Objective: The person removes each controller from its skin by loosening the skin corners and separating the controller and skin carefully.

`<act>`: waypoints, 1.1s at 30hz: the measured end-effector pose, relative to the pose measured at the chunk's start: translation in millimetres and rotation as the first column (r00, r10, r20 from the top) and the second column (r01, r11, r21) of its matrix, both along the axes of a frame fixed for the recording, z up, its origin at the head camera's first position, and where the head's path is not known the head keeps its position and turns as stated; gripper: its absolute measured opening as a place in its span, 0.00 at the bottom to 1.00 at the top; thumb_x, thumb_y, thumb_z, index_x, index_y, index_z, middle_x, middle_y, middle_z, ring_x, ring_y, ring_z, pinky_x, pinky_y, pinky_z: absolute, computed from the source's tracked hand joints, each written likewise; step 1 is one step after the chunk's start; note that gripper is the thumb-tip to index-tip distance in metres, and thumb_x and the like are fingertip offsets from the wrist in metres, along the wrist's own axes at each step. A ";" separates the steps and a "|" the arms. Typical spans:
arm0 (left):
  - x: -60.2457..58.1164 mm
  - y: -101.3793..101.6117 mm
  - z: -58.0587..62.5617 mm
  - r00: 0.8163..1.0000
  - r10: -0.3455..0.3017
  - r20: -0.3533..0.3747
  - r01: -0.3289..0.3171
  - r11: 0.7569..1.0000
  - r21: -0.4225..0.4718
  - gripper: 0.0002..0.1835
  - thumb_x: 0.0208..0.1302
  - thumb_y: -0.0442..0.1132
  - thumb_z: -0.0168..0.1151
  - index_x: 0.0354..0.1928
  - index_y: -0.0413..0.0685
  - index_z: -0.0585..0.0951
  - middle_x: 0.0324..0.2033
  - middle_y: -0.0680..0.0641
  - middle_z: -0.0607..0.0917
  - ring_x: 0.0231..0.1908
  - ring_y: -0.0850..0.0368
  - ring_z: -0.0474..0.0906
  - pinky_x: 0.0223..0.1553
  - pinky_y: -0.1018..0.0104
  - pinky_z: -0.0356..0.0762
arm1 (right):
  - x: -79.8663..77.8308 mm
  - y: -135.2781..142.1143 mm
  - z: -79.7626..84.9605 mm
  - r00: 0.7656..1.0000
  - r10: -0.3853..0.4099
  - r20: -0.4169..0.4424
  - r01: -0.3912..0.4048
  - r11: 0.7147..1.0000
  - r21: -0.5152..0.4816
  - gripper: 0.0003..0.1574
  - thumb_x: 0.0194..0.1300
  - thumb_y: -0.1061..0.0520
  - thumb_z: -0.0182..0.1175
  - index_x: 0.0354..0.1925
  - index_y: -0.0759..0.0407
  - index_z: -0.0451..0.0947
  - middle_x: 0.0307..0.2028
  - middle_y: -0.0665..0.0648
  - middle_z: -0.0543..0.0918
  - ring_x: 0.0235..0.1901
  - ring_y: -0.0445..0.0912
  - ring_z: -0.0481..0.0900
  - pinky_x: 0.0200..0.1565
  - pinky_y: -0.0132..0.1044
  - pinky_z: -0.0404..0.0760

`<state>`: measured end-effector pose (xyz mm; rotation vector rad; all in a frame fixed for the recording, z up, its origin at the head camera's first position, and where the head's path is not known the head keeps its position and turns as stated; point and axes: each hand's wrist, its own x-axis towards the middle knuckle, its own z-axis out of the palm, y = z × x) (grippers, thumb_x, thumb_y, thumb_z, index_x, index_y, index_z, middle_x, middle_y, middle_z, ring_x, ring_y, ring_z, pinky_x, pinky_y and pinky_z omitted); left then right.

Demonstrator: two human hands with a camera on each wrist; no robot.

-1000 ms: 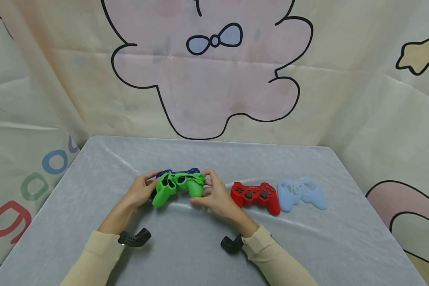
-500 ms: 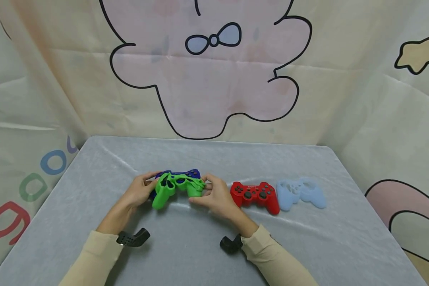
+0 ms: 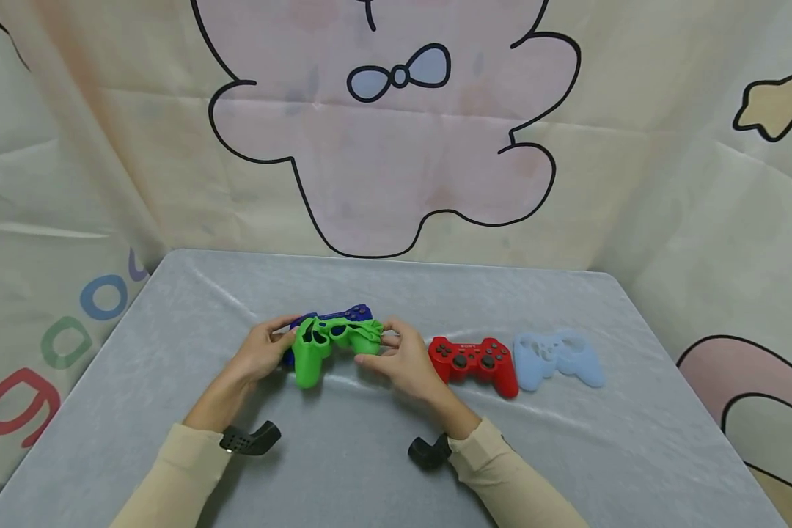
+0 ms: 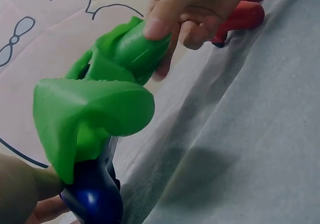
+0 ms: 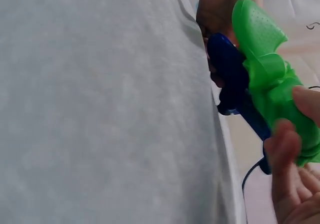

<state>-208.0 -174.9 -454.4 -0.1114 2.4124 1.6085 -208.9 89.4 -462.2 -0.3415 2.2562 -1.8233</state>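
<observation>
A dark blue game controller [image 3: 356, 313] is held up over the table, partly hidden behind a green silicone controller cover [image 3: 309, 361]. My left hand [image 3: 262, 353] grips the controller at its left end, the thumb close to the cover's edge. In the left wrist view the cover's near grip sleeve hangs off to the side, and the controller's dark blue grip [image 4: 95, 201] shows bare below it. My right hand [image 3: 405, 364] pinches the cover's right end between thumb and fingers. Seen from the right wrist, the controller [image 5: 230, 66] lies alongside the cover [image 5: 270, 68].
A red controller [image 3: 473, 359] lies on the grey cloth-covered table [image 3: 343, 469], right of my right hand. Beside it lies a light blue controller cover [image 3: 557, 358]. A printed curtain [image 3: 396, 161] hangs behind the table's far edge.
The cover's left sleeve has swung slightly right and hangs straighter down. The controller's right end has tipped up a little. My right hand has shifted slightly right.
</observation>
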 end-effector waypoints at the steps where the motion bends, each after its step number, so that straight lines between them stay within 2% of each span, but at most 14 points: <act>1: 0.3 0.1 0.0 1.000 0.001 0.002 -0.001 1.000 0.004 0.27 0.79 0.43 0.49 0.74 0.40 0.65 0.40 0.44 0.89 0.31 0.66 0.75 0.30 0.68 0.70 | -0.3 0.5 -0.6 1.000 -0.001 -0.007 0.001 1.000 -0.003 0.38 0.55 0.63 0.75 0.62 0.65 0.72 0.46 0.65 0.89 0.32 0.39 0.85 0.34 0.29 0.83; 5: 1.1 -0.6 -0.4 1.000 -0.001 0.015 0.001 0.999 0.049 0.27 0.79 0.43 0.50 0.74 0.39 0.65 0.42 0.47 0.89 0.30 0.69 0.76 0.30 0.70 0.72 | -1.3 1.5 -1.0 0.997 0.002 -0.082 -0.004 1.000 -0.016 0.36 0.55 0.63 0.76 0.61 0.65 0.77 0.37 0.60 0.89 0.31 0.38 0.80 0.32 0.26 0.79; 7: 1.4 -1.0 -0.3 1.000 -0.004 0.022 0.002 0.998 0.067 0.28 0.79 0.44 0.50 0.74 0.39 0.66 0.46 0.47 0.89 0.32 0.70 0.77 0.32 0.70 0.74 | -1.3 1.9 0.1 0.991 0.012 -0.136 -0.014 1.000 -0.009 0.25 0.55 0.63 0.76 0.51 0.65 0.82 0.30 0.56 0.84 0.27 0.39 0.74 0.29 0.26 0.75; 9: 1.4 -1.7 0.0 1.000 -0.004 0.030 0.002 0.997 0.080 0.28 0.79 0.44 0.49 0.74 0.39 0.65 0.45 0.49 0.89 0.31 0.70 0.76 0.32 0.70 0.74 | -1.0 2.2 1.2 0.985 0.019 -0.173 -0.019 1.000 0.005 0.15 0.55 0.61 0.76 0.38 0.64 0.81 0.25 0.53 0.76 0.24 0.38 0.69 0.27 0.26 0.69; 10: 1.3 -2.0 0.5 0.999 -0.005 0.033 0.002 0.996 0.087 0.28 0.79 0.44 0.49 0.75 0.39 0.65 0.45 0.50 0.89 0.32 0.70 0.77 0.32 0.70 0.74 | -0.8 2.3 1.9 0.982 0.022 -0.187 -0.021 1.000 0.008 0.15 0.55 0.61 0.76 0.32 0.63 0.78 0.23 0.52 0.72 0.23 0.37 0.65 0.27 0.26 0.66; 12: 0.6 -2.3 1.1 0.999 -0.002 0.040 -0.001 0.996 0.092 0.28 0.79 0.44 0.50 0.74 0.39 0.66 0.43 0.53 0.89 0.32 0.69 0.76 0.33 0.70 0.74 | -0.6 2.4 2.6 0.978 0.025 -0.205 -0.023 1.000 0.012 0.23 0.55 0.60 0.76 0.24 0.62 0.68 0.21 0.52 0.63 0.22 0.37 0.59 0.26 0.28 0.61; 16: -0.8 -3.6 1.4 0.999 -0.006 0.048 0.002 0.996 0.091 0.28 0.79 0.44 0.50 0.74 0.40 0.66 0.38 0.59 0.88 0.30 0.68 0.75 0.32 0.70 0.73 | 0.5 0.7 3.6 0.977 0.018 -0.213 -0.024 0.999 -0.022 0.31 0.55 0.62 0.76 0.21 0.62 0.59 0.19 0.52 0.56 0.21 0.38 0.53 0.26 0.30 0.56; 19: -0.9 -4.3 -0.2 0.999 -0.002 0.051 -0.002 0.996 0.093 0.27 0.79 0.44 0.49 0.74 0.40 0.66 0.34 0.61 0.88 0.29 0.67 0.75 0.31 0.70 0.73 | 1.0 -0.9 2.4 0.986 0.010 -0.168 -0.022 0.997 -0.069 0.22 0.56 0.64 0.74 0.27 0.65 0.66 0.21 0.52 0.62 0.21 0.37 0.58 0.26 0.28 0.61; 21: -0.2 -4.1 -1.1 0.999 0.001 0.046 -0.005 0.996 0.093 0.28 0.79 0.43 0.50 0.74 0.38 0.65 0.34 0.60 0.88 0.28 0.67 0.75 0.31 0.70 0.73 | 0.3 -0.9 0.3 0.994 0.019 -0.109 -0.031 0.993 -0.113 0.18 0.58 0.66 0.72 0.37 0.66 0.70 0.30 0.54 0.72 0.22 0.35 0.67 0.28 0.27 0.68; 23: 0.6 -3.1 -2.1 0.999 0.016 0.045 -0.020 0.996 0.087 0.28 0.79 0.43 0.51 0.74 0.38 0.65 0.35 0.58 0.89 0.29 0.68 0.76 0.30 0.70 0.73 | -0.3 -0.2 -1.5 0.998 0.034 -0.045 -0.040 0.987 -0.157 0.23 0.60 0.68 0.69 0.50 0.65 0.70 0.45 0.58 0.76 0.27 0.36 0.77 0.31 0.28 0.75; 25: 1.4 -2.0 -2.7 0.999 0.029 0.037 -0.032 0.996 0.080 0.28 0.78 0.42 0.51 0.74 0.37 0.66 0.38 0.53 0.90 0.29 0.69 0.76 0.29 0.71 0.73 | -0.9 0.5 -2.4 0.999 0.048 0.001 -0.046 0.981 -0.190 0.30 0.61 0.69 0.67 0.58 0.64 0.66 0.57 0.62 0.74 0.32 0.38 0.83 0.34 0.30 0.79; 26: 1.7 -1.5 -2.8 0.999 0.035 0.034 -0.038 0.996 0.075 0.28 0.79 0.42 0.51 0.74 0.37 0.66 0.40 0.51 0.90 0.29 0.69 0.76 0.29 0.71 0.73 | -0.9 0.8 -2.4 0.999 0.054 0.006 -0.052 0.980 -0.192 0.33 0.61 0.70 0.67 0.61 0.65 0.64 0.60 0.65 0.72 0.34 0.39 0.84 0.35 0.31 0.80; 30: 1.3 -0.3 -2.6 0.998 0.061 0.028 -0.063 0.995 0.080 0.26 0.79 0.40 0.50 0.73 0.36 0.66 0.48 0.43 0.89 0.30 0.72 0.77 0.31 0.72 0.74 | 0.2 0.0 -1.6 0.997 0.070 -0.017 -0.072 0.987 -0.145 0.42 0.59 0.69 0.71 0.66 0.63 0.62 0.64 0.68 0.71 0.41 0.42 0.84 0.39 0.30 0.82; 33: 0.5 0.2 -1.7 0.998 0.061 0.034 -0.063 0.994 0.090 0.26 0.79 0.39 0.49 0.73 0.36 0.66 0.48 0.46 0.89 0.30 0.71 0.78 0.33 0.72 0.76 | 0.3 -1.3 -1.5 0.998 0.036 -0.042 -0.040 0.992 -0.119 0.41 0.57 0.68 0.72 0.65 0.63 0.64 0.61 0.66 0.74 0.41 0.42 0.83 0.40 0.29 0.82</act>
